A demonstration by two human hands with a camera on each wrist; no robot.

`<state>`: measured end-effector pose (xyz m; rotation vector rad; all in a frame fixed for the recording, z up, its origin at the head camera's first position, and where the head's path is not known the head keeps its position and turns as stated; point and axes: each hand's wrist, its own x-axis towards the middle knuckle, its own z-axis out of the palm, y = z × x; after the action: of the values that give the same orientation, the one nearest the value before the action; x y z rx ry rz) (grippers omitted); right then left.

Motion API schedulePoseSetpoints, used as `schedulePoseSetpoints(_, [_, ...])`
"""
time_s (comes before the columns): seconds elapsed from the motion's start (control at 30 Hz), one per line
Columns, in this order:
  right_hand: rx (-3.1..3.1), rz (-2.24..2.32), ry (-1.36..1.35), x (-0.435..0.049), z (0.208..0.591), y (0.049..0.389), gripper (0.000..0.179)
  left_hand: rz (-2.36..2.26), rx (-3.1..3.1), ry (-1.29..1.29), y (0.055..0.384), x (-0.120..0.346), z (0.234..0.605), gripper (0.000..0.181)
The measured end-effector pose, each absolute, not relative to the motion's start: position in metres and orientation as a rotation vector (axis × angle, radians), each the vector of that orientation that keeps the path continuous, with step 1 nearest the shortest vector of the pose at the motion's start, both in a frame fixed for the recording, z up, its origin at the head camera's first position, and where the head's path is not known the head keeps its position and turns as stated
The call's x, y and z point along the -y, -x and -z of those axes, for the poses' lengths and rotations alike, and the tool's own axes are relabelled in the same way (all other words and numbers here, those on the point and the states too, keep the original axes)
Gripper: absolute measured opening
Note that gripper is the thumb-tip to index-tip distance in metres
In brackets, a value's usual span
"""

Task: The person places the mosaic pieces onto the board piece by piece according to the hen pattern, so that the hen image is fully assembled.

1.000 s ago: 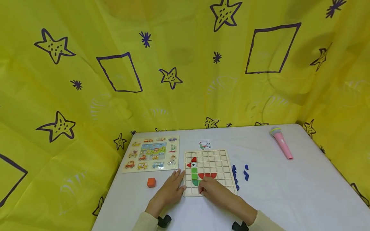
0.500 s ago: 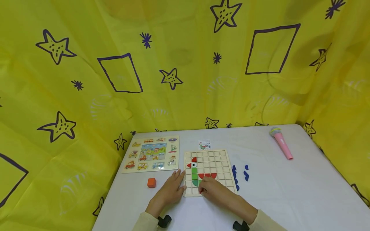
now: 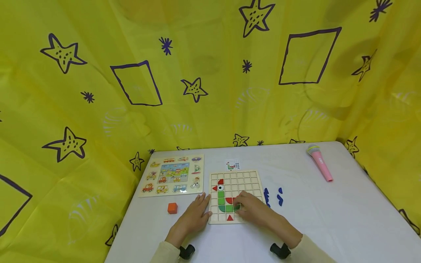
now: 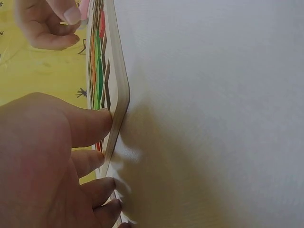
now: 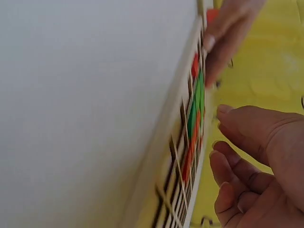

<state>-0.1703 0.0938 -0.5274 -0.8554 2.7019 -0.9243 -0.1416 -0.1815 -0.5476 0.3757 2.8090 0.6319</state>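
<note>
A wooden grid board (image 3: 246,180) lies on the table with red, green and eye-marked pieces laid out as a bird. My left hand (image 3: 194,216) touches the board's left edge, its thumb on the near corner in the left wrist view (image 4: 92,126). Over the board's lower middle is my right hand (image 3: 254,208), partly hiding the green and red pieces. In the right wrist view, its fingers (image 5: 232,166) are loosely bent, with nothing visible between them and the thumb. A red triangle (image 3: 230,217) sits in the bottom row.
A small picture card (image 3: 232,165) lies behind the board. Dark blue pieces (image 3: 280,199) are to its right. On the left are a vehicle picture puzzle (image 3: 190,188) and an orange cube (image 3: 172,208). A pink toy microphone (image 3: 321,164) lies back right, before a yellow curtain (image 3: 210,120).
My right hand has let go of the red triangle in the bottom row and moved up and right across the board. My left hand has stayed at the board's edge.
</note>
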Motion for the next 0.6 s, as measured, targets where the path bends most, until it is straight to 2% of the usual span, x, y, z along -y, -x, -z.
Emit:
schedulePoseSetpoints(0.37, [-2.814,0.913,0.465,-0.174,0.511,0.211,0.016,-0.629,-2.811,-0.381,0.141,0.182,0.547,0.068])
schedulePoseSetpoints(0.5, [-2.853,0.837,0.367,-0.199,0.513,0.218,0.023,-0.627,-2.812,-0.379,0.141,0.182,0.546,0.069])
schedulePoseSetpoints(0.6, [-2.865,0.798,0.359,-0.212,0.517,0.220,0.021,-0.631,-2.809,-0.375,0.141,0.182,0.546,0.069])
